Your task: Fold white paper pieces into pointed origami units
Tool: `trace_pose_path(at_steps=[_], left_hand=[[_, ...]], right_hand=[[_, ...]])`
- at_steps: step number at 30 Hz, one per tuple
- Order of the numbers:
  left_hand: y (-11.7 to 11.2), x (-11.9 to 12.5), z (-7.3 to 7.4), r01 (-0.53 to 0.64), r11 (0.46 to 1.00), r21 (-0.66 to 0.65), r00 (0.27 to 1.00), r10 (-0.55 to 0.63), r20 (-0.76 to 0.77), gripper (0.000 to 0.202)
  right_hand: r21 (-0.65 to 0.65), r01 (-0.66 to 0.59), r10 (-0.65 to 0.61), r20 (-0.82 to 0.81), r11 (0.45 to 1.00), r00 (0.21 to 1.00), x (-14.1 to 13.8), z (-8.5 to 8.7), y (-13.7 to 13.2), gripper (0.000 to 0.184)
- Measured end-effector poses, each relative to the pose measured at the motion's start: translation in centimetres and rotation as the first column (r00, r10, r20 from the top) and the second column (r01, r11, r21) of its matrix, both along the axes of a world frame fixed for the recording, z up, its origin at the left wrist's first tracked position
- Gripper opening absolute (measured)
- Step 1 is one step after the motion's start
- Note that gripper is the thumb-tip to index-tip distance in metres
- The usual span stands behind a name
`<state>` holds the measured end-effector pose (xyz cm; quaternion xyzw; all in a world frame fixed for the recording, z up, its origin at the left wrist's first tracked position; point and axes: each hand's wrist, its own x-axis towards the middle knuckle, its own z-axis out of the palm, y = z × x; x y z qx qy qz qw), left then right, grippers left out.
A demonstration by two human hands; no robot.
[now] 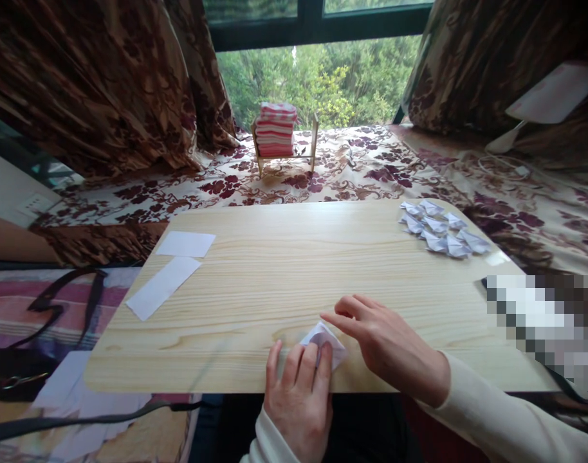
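Note:
A small folded white paper piece [323, 339] lies near the front edge of a light wooden table [294, 270]. My left hand [298, 395] presses its fingers flat on the paper's near side. My right hand [385, 341] rests beside it, the index finger stretched along the paper's upper edge and the other fingers loosely curled. Both hands touch the paper on the tabletop.
A pile of several folded white paper pieces [441, 235] sits at the table's far right. Two flat white paper strips [171, 273] lie at the left. A small wooden rack with folded striped cloths [279, 135] stands by the window. A black bag [28, 360] lies at the left.

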<state>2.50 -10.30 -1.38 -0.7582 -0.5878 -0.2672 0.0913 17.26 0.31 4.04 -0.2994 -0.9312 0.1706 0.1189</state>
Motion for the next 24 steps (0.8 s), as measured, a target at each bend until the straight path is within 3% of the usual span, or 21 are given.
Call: trace_pose_path(at_steps=[8, 14, 24], left_hand=[[0.2, 0.0, -0.1, -0.011, 1.0, 0.024, 1.0, 0.011, 0.0, 0.03], [0.4, 0.2, -0.3, -0.021, 0.999, 0.036, 1.0, 0.02, 0.02, 0.03], [0.3, 0.2, -0.1, -0.021, 0.999, 0.024, 1.0, 0.02, 0.021, 0.027]], right_hand=[[0.004, -0.025, 0.024, 0.076, 1.0, 0.997, -0.9, -1.0, 0.2, 0.03], [0.14, -0.048, 0.036, 0.089, 0.989, 0.995, -0.7, -1.5, -0.3, 0.024], [0.239, -0.1, 0.072, 0.121, 0.966, 0.99, -0.5, -1.4, -0.9, 0.027]])
